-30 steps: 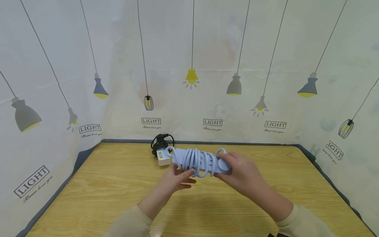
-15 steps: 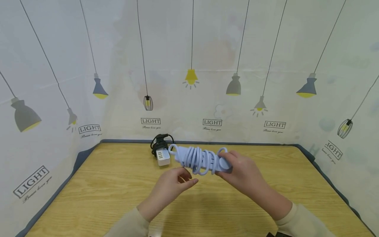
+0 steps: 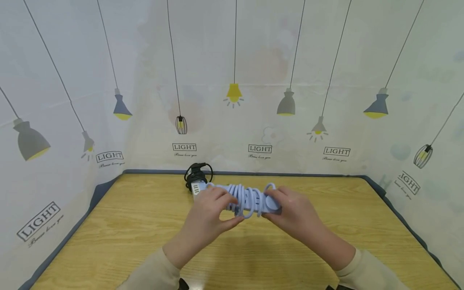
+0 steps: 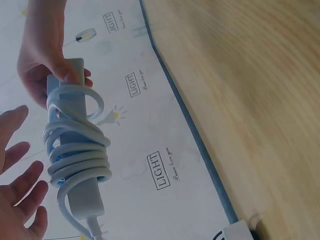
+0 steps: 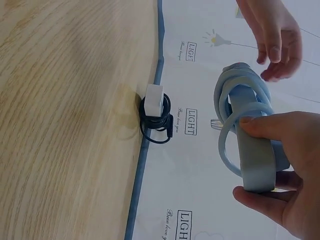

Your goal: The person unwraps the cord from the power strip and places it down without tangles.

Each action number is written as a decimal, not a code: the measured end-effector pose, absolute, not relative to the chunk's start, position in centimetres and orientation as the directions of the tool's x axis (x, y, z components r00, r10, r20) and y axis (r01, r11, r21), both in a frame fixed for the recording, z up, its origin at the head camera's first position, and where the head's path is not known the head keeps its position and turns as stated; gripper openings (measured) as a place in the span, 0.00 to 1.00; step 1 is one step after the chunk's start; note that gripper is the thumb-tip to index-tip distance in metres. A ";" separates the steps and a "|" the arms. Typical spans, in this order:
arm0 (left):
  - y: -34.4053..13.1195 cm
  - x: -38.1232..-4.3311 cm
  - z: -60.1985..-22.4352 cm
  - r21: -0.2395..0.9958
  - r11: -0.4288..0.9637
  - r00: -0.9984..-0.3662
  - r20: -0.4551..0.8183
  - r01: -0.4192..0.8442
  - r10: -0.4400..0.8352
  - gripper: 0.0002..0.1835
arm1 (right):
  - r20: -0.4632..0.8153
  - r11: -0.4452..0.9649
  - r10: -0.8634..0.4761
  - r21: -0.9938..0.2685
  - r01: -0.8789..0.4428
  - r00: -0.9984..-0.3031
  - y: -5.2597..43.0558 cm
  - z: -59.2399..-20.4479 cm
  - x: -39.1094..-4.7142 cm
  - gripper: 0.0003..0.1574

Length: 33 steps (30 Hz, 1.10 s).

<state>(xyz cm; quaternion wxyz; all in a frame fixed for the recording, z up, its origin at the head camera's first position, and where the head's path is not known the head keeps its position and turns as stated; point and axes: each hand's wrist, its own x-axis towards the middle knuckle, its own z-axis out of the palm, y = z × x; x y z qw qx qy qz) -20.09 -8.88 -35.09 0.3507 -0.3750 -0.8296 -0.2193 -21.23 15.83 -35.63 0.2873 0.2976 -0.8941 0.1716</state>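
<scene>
A pale blue power strip (image 3: 271, 204) is held up above the table, its own cord (image 4: 77, 150) wound round it in several loops. My right hand (image 3: 297, 207) grips its right end, thumb on the near face and fingers behind, as the right wrist view shows. At the other end is my left hand (image 3: 206, 211), thumb and fingers spread apart. In the head view it overlaps the strip's left part; both wrist views show a gap between its loosely bent fingers (image 5: 272, 42) and the cord loops.
Behind the left hand, near the table's back edge, stands a white block with port slots (image 3: 196, 187), a black cable (image 3: 195, 175) coiled at it. The wooden table (image 3: 108, 225) meets a wall covering (image 3: 145, 133) printed with lamps on three sides.
My left hand first drops below the strip with its fingers curling, then rises to its left end, thumb and fingers parted. The right hand keeps its grip; the strip shifts only slightly.
</scene>
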 end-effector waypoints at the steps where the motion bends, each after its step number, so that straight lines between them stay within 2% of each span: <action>1: -8.9 -20.2 -34.9 0.069 0.630 -0.459 0.747 0.773 0.481 0.22 | 0.616 0.763 -0.437 -0.133 -0.633 -0.656 15.8 -35.6 -21.2 0.33; 3: -8.8 -20.4 -34.7 0.034 0.651 -0.467 0.726 0.758 0.505 0.28 | 0.616 0.758 -0.445 -0.127 -0.640 -0.650 15.8 -35.6 -21.1 0.33; 9: -8.4 -21.0 -34.7 -0.030 0.728 -0.578 0.586 0.685 0.568 0.47 | 0.632 0.731 -0.475 -0.105 -0.674 -0.613 15.5 -35.5 -20.8 0.32; 18: -8.1 -21.1 -34.8 -0.067 0.763 -0.654 0.469 0.643 0.593 0.52 | 0.617 0.717 -0.498 -0.101 -0.689 -0.609 14.9 -35.1 -20.0 0.32; 21: -8.3 -21.0 -34.9 -0.092 0.755 -0.651 0.448 0.649 0.614 0.52 | 0.615 0.703 -0.509 -0.106 -0.704 -0.601 14.9 -35.0 -19.7 0.32; 26: -8.5 -21.0 -35.2 -0.140 0.732 -0.602 0.477 0.667 0.640 0.46 | 0.592 0.680 -0.531 -0.128 -0.722 -0.606 15.0 -34.7 -19.4 0.30; 33: -8.8 -20.8 -35.1 -0.135 0.711 -0.582 0.482 0.690 0.655 0.45 | 0.500 0.617 -0.589 -0.230 -0.753 -0.635 15.8 -34.1 -19.7 0.30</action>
